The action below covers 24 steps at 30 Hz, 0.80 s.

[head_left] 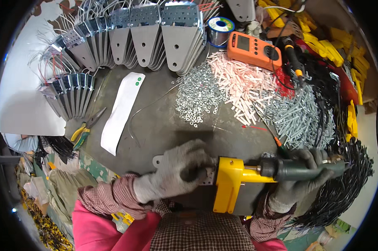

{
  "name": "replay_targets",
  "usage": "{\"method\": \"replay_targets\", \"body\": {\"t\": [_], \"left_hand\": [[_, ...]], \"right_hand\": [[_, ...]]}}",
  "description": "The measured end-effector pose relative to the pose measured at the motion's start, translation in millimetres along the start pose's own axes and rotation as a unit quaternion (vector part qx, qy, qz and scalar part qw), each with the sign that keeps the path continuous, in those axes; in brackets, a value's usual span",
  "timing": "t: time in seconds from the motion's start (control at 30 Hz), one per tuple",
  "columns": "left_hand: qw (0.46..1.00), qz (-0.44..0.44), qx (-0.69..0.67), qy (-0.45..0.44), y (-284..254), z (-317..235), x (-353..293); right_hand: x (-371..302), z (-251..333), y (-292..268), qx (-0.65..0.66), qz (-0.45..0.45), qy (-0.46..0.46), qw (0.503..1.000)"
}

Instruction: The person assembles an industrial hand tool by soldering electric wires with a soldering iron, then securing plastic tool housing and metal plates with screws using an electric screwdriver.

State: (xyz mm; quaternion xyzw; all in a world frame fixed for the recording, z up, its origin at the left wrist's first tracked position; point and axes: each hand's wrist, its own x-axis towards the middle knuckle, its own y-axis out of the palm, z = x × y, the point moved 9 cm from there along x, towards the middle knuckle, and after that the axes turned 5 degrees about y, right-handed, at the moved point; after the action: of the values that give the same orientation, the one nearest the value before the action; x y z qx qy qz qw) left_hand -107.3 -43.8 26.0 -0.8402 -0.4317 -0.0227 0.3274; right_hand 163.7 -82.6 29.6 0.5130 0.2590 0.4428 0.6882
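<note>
My left hand [181, 169], in a grey glove, is closed over a flat grey metal bracket [157, 160]. The bracket's rounded, holed end shows past the fingers; the fingertips are partly hidden. Against the bracket's right end stands a yellow plastic part [228, 184] with an L-like shape. My right hand [295, 184], gloved too, wraps around a dark green power screwdriver [281, 168] lying level. Its thin shaft points left and reaches the top of the yellow part. Whether a screw sits at the tip I cannot tell.
Behind the hands lie piles of nuts [197, 94], pale sleeves [239, 83] and screws [304, 117]. An orange multimeter [254, 50] and solder spool [220, 31] stand farther back. Stacked grey brackets [176, 46] line the back left, with pliers [86, 127] and white paper [122, 113] nearer. Black wires [343, 188] bunch at right.
</note>
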Motion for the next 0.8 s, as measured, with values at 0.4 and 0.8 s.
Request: {"method": "replay_targets", "body": {"t": [0.4,0.8], "left_hand": [[0.82,0.222,0.527,-0.012,18,36,99],[0.994,-0.08,0.07,-0.018,11,-20,-44]], "right_hand": [[-33,36,-26,0.052,-0.012,-0.01,0.999],[-35,12,-7,0.079,-0.023,-0.047,0.995]]}}
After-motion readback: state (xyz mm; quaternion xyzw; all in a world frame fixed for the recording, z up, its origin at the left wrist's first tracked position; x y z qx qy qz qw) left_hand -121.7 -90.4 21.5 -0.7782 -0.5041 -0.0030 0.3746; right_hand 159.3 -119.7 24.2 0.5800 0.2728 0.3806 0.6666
